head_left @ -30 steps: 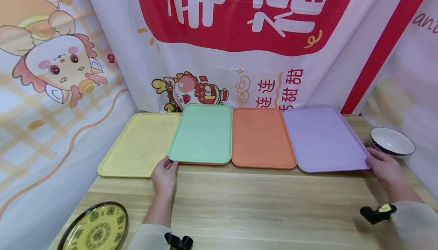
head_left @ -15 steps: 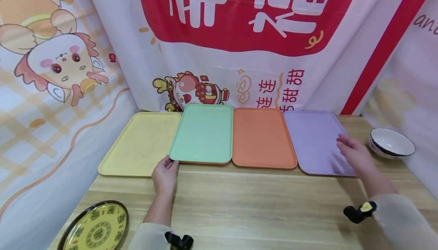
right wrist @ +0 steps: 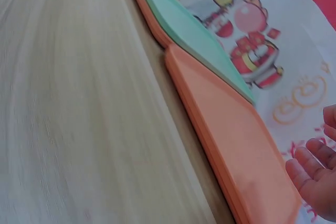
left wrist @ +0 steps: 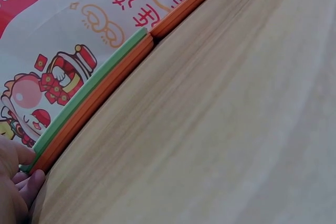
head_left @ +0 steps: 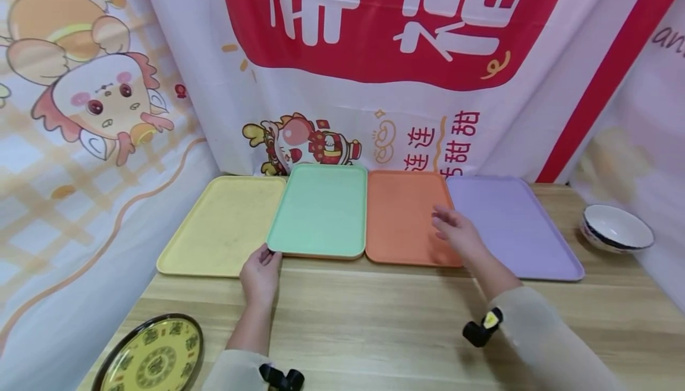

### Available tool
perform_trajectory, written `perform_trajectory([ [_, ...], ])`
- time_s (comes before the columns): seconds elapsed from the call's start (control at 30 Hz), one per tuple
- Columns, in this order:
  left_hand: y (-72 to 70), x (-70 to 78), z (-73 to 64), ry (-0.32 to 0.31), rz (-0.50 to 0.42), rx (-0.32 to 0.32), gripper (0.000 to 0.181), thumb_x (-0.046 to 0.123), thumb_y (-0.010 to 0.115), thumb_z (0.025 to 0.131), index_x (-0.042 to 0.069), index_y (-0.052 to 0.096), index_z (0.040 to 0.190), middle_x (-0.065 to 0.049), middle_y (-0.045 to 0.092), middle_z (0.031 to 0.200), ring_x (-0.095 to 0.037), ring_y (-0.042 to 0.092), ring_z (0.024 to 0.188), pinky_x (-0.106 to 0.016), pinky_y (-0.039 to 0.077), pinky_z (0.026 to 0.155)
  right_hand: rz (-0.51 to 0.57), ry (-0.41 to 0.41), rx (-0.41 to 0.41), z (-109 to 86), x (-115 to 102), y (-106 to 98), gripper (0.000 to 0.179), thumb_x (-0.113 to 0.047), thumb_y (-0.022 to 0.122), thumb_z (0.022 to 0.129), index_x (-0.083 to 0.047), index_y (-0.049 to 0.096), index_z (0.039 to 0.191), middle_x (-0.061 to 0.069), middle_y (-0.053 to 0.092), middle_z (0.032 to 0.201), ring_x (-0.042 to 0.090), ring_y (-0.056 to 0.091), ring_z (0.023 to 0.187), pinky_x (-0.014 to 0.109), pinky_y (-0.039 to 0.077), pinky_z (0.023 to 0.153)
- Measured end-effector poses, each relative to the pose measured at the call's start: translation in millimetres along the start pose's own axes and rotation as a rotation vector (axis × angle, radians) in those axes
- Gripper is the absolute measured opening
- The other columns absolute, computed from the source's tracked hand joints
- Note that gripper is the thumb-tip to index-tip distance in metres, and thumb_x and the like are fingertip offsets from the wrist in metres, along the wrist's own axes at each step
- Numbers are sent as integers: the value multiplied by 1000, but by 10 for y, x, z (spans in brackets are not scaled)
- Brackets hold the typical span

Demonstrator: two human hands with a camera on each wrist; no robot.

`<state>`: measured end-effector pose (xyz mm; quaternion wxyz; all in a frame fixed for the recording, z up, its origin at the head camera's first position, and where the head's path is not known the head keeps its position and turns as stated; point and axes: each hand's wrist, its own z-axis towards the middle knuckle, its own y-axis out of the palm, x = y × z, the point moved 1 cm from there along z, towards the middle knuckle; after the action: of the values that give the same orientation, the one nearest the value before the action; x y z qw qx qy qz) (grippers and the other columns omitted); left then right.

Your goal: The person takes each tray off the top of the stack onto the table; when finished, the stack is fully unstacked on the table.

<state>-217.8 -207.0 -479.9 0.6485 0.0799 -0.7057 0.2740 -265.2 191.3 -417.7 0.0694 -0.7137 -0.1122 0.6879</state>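
Four-sided trays stand in a row: a yellow tray (head_left: 219,224), a green tray (head_left: 321,210), an orange tray (head_left: 401,224) and a purple tray (head_left: 519,230). Another orange tray (left wrist: 94,104) lies directly under the green one, its edge showing in the left wrist view. My left hand (head_left: 260,275) pinches the green tray's near left corner, one finger on top and others lower at the edge. Over the right side of the orange tray hovers my right hand (head_left: 457,233), fingers loosely spread and holding nothing; the right wrist view shows its fingertips (right wrist: 299,174) apart from the tray.
A white bowl with a dark rim (head_left: 617,227) stands at the right end of the wooden table (head_left: 374,319). Near the front left is a yellow patterned plate (head_left: 152,355) with a dark rim. Printed cloth (head_left: 342,100) hangs behind the trays and along both sides.
My right hand has let go of the purple tray's near right corner, which dropped flat on the table, and has swung left over the orange tray. The left hand stays at its corner.
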Motion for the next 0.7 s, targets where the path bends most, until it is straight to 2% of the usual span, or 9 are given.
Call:
perform_trajectory([
  [0.07, -1, -4, 0, -1, -3, -1, 49, 11, 64, 93, -8, 50, 137, -31, 56, 134, -40, 58, 124, -42, 52, 103, 17, 4, -15, 42, -6, 165, 50, -11, 45, 103, 5, 32, 149, 30, 39, 149, 33, 43, 135, 44, 47, 110],
  [0.13, -1, -10, 2, -6, -7, -6, 49, 11, 64, 94, -8, 50, 137, -31, 56, 134, -40, 57, 124, -42, 52, 104, 31, 16, -32, 78, -8, 314, 49, -11, 45, 103, 4, 33, 149, 29, 39, 149, 37, 41, 137, 49, 45, 112],
  [0.3, 2, -32, 11, -17, -12, -16, 50, 12, 63, 94, -7, 49, 138, -30, 55, 135, -39, 56, 126, -42, 52, 105, 77, 46, -78, 136, 3, 634, 49, -11, 45, 103, 2, 33, 149, 26, 40, 150, 42, 45, 133, 51, 46, 110],
  [0.4, 2, -29, 14, -19, -7, -15, 50, 11, 64, 94, -7, 49, 138, -29, 55, 135, -39, 56, 126, -42, 52, 105, 90, 96, -97, 149, -1, 805, 49, -14, 47, 103, -3, 35, 150, 22, 43, 147, 41, 52, 125, 47, 53, 102],
  [0.5, -3, -16, 9, -15, 0, -12, 50, 11, 64, 94, -7, 49, 138, -30, 56, 135, -39, 57, 125, -42, 52, 104, 38, 117, -106, 160, 0, 961, 49, -17, 49, 102, -6, 38, 149, 18, 48, 141, 33, 57, 113, 35, 59, 87],
  [0.57, -7, -8, 6, -12, 3, -11, 50, 12, 64, 94, -6, 49, 138, -29, 56, 135, -39, 57, 125, -42, 52, 104, -14, 100, -103, 176, 11, 1060, 49, -17, 52, 101, -6, 41, 148, 17, 52, 136, 29, 58, 106, 27, 57, 78],
  [0.63, -9, 0, 2, -8, 7, -7, 50, 12, 64, 94, -7, 50, 138, -29, 57, 134, -38, 58, 124, -42, 52, 104, -65, 73, -98, 196, 33, 1149, 49, -17, 54, 100, -4, 44, 146, 17, 54, 132, 27, 58, 103, 23, 53, 76],
  [0.7, -9, 11, -5, -4, 7, -2, 50, 12, 64, 93, -7, 50, 137, -30, 57, 133, -39, 58, 124, -43, 53, 103, -97, 57, -93, 213, 48, 1227, 49, -18, 57, 99, -3, 46, 144, 18, 56, 131, 27, 58, 107, 26, 53, 81],
])
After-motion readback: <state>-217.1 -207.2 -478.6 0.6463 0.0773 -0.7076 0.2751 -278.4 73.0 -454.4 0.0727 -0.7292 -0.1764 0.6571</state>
